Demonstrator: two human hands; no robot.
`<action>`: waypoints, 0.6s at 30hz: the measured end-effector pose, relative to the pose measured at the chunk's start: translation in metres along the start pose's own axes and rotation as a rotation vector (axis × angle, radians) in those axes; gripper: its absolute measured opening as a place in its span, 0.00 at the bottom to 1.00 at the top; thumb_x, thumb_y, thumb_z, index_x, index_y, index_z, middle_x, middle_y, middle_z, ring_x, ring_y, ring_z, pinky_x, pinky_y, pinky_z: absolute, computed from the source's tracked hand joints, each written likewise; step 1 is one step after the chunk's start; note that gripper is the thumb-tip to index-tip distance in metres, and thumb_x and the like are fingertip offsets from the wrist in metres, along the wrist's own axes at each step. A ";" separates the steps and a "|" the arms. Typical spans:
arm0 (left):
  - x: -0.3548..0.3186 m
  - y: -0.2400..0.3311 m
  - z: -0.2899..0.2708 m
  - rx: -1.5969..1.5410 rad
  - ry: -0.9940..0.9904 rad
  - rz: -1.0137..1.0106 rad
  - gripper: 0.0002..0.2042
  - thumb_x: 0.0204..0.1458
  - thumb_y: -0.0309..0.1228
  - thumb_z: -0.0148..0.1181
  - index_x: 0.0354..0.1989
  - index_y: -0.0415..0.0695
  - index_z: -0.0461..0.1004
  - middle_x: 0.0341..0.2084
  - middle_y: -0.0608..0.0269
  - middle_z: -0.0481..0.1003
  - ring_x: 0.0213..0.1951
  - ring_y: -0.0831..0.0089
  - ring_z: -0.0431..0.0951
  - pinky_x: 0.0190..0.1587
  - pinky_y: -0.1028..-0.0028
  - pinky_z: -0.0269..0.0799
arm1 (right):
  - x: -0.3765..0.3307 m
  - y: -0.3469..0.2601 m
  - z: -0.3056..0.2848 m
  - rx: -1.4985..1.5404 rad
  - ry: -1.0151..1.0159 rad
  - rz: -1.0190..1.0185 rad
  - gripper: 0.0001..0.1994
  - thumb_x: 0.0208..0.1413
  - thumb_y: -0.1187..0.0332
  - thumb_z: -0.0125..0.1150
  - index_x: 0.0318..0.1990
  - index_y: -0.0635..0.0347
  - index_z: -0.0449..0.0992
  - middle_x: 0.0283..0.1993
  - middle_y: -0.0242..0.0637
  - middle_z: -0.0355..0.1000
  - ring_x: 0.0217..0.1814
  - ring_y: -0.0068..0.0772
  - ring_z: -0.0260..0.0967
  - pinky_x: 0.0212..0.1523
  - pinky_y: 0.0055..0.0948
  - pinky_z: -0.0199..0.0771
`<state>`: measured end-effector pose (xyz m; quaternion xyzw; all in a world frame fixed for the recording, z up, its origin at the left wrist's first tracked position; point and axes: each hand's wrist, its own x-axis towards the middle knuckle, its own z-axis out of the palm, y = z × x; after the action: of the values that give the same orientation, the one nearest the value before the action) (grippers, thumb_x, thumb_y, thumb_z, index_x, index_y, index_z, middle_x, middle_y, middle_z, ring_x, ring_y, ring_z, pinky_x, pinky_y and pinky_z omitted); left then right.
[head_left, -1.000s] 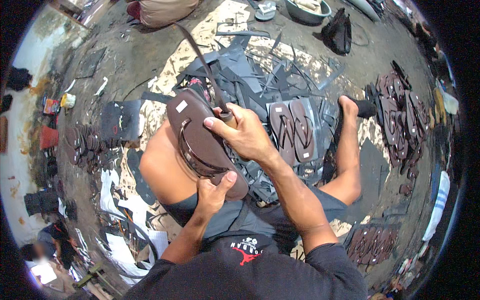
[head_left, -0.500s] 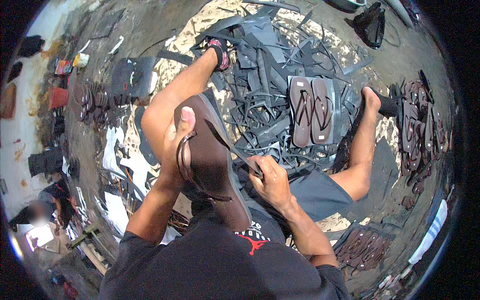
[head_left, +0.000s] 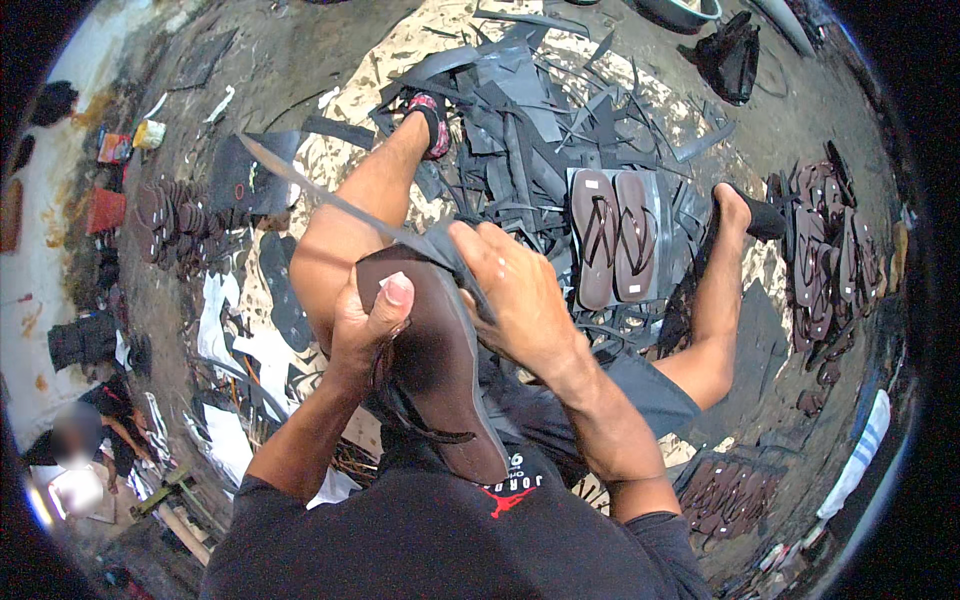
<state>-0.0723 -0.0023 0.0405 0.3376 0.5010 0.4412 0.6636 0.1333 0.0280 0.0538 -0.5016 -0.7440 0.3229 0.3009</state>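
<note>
Brown with a glossy strap, a sandal (head_left: 435, 345) is held aslant above the lap in the head view, its lower end over the dark shirt (head_left: 420, 540). The left hand (head_left: 366, 325) is clamped on its upper end, thumb pressed to the footbed. The right hand (head_left: 520, 290), apart from the left, is closed on a long knife (head_left: 312, 190), handle hidden, blurred blade reaching leftward past the sandal's top. Beyond lie black offcuts (head_left: 510, 125) and, nearer the right hand, a pair of sandals (head_left: 594, 265) side by side.
</note>
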 end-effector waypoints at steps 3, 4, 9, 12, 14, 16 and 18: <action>0.006 0.004 -0.003 0.064 -0.027 -0.001 0.23 0.58 0.41 0.68 0.54 0.40 0.70 0.38 0.68 0.76 0.39 0.78 0.76 0.44 0.75 0.75 | 0.013 0.007 -0.018 0.101 -0.068 -0.159 0.14 0.53 0.68 0.63 0.47 0.57 0.72 0.34 0.49 0.73 0.40 0.57 0.75 0.41 0.51 0.76; 0.007 0.005 -0.001 0.076 -0.015 0.002 0.23 0.57 0.42 0.69 0.53 0.39 0.70 0.37 0.68 0.76 0.38 0.78 0.77 0.44 0.75 0.75 | 0.012 0.009 -0.031 0.119 -0.143 -0.173 0.14 0.54 0.67 0.63 0.46 0.59 0.72 0.33 0.49 0.74 0.41 0.57 0.75 0.42 0.52 0.75; -0.001 0.014 0.006 0.134 -0.213 -0.070 0.23 0.52 0.41 0.74 0.49 0.38 0.74 0.38 0.66 0.79 0.37 0.77 0.78 0.44 0.75 0.75 | -0.036 0.035 -0.048 -0.094 -0.217 -0.048 0.18 0.53 0.67 0.65 0.52 0.56 0.73 0.38 0.44 0.72 0.41 0.55 0.74 0.41 0.50 0.77; -0.007 0.003 0.004 0.171 -0.323 -0.134 0.23 0.52 0.38 0.74 0.49 0.37 0.75 0.39 0.65 0.80 0.39 0.78 0.78 0.44 0.75 0.76 | -0.045 0.038 -0.054 -0.124 -0.331 0.000 0.20 0.53 0.68 0.65 0.54 0.54 0.72 0.40 0.42 0.71 0.41 0.54 0.74 0.40 0.49 0.78; -0.007 0.004 0.006 0.217 -0.350 -0.133 0.22 0.52 0.37 0.74 0.49 0.37 0.75 0.39 0.65 0.80 0.40 0.78 0.78 0.44 0.74 0.76 | -0.035 0.030 -0.050 -0.056 -0.310 -0.042 0.19 0.52 0.70 0.65 0.52 0.55 0.73 0.38 0.43 0.71 0.42 0.53 0.74 0.40 0.48 0.77; -0.004 0.008 0.009 0.256 -0.308 -0.106 0.20 0.53 0.36 0.73 0.49 0.36 0.76 0.40 0.65 0.81 0.41 0.79 0.78 0.45 0.74 0.76 | -0.014 0.018 -0.057 -0.025 -0.339 -0.038 0.19 0.50 0.73 0.65 0.51 0.58 0.75 0.40 0.44 0.74 0.43 0.51 0.76 0.43 0.43 0.77; -0.008 0.009 0.004 0.198 -0.329 -0.028 0.19 0.54 0.36 0.73 0.49 0.37 0.77 0.39 0.67 0.81 0.40 0.79 0.79 0.44 0.74 0.76 | -0.032 0.025 -0.054 0.073 -0.147 -0.029 0.20 0.49 0.74 0.65 0.52 0.58 0.74 0.37 0.42 0.73 0.41 0.50 0.75 0.43 0.43 0.76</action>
<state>-0.0712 -0.0064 0.0526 0.4615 0.4314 0.3195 0.7062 0.1984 0.0147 0.0632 -0.4545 -0.7590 0.3815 0.2680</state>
